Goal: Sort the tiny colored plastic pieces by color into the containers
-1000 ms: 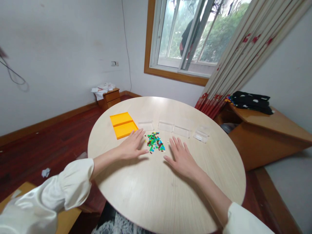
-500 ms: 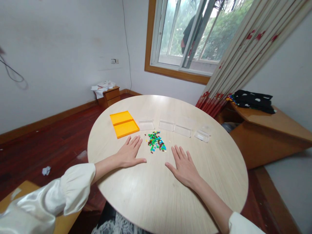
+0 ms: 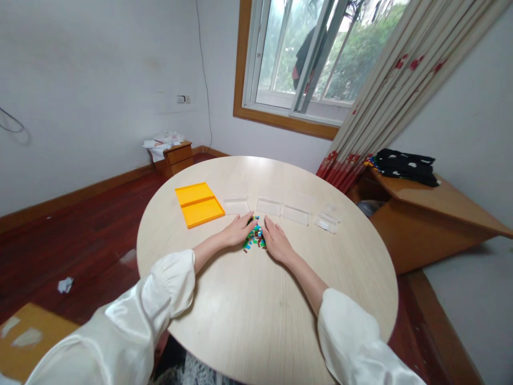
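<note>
A small pile of building bricks [image 3: 254, 238], mostly green, blue and brown, lies on the round wooden table [image 3: 248, 305]. My left hand [image 3: 238, 230] rests along the pile's left side, and its stretched fingers cover some of the bricks. On the other side, my right hand [image 3: 277, 240] stands on edge, fingers extended, touching the pile's right border. Both hands are open around the bricks, and neither grips anything that I can see. Bricks under the fingers are hidden.
An open yellow case [image 3: 200, 205] lies at the table's left. Clear plastic trays [image 3: 295, 215] stand in a row behind the pile. A small cabinet [image 3: 178, 156] with papers stands by the wall. To the right is a tilted wooden desk [image 3: 433, 224] bearing dark cloth [image 3: 406, 166].
Both hands have moved inward and forward from flat on the table to the sides of the brick pile. The pile now looks narrower between them. The view has shifted slightly.
</note>
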The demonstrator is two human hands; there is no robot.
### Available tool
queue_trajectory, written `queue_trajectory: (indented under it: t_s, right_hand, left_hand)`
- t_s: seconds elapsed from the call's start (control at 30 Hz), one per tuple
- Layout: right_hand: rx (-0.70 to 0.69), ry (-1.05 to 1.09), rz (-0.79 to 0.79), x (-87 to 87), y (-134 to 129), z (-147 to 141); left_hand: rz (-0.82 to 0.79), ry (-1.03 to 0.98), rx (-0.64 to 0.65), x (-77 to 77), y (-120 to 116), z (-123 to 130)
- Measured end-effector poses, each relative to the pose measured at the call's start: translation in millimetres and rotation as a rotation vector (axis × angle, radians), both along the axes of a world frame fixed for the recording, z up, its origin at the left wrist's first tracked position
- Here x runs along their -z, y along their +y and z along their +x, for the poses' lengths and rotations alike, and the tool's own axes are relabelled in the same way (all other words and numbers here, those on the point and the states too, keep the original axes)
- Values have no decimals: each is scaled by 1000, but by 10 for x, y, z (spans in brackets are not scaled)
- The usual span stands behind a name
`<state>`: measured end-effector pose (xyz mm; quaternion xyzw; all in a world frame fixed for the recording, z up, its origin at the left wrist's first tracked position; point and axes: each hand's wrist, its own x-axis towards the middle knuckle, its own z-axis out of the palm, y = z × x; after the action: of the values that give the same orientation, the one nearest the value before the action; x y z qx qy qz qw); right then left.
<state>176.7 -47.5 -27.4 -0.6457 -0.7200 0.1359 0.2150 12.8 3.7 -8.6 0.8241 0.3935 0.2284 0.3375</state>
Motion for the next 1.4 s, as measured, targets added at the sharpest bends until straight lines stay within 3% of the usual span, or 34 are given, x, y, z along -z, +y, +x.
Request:
queue_trajectory:
  t_s: [0.2, 0.33, 0.43, 0.53, 0.7, 0.87, 1.17, 1.3, 1.4]
  right_hand:
    - [-90, 394, 64, -55, 88, -2]
    - [-34, 592, 77, -86, 62, 57]
    - [-6, 503, 223, -147, 16, 39]
    - [-133, 288, 371, -223, -40, -23]
    - [-302, 30, 393, -252, -83, -132]
    - [-303, -24, 372, -160, -29, -164]
    - [-132, 93, 519, -134, 19, -114]
    - [-115, 117, 542, -159, 1, -118]
    - [-115, 117, 514, -140, 5, -114]
  left_hand:
    - [-83, -361, 35, -14, -4, -20]
    - [-206, -480, -55, -44, 56, -85]
    - [-205, -506, -148, -60, 126, -140]
    - [-131, -499, -240, -76, 183, -199]
    - [-29, -466, -306, -80, 224, -236]
    - [-95, -482, -212, -50, 239, -199]
    - [-287, -483, 156, -111, 96, -209]
    - [-301, -475, 148, -101, 99, -208]
    - [-265, -501, 66, -94, 171, -224]
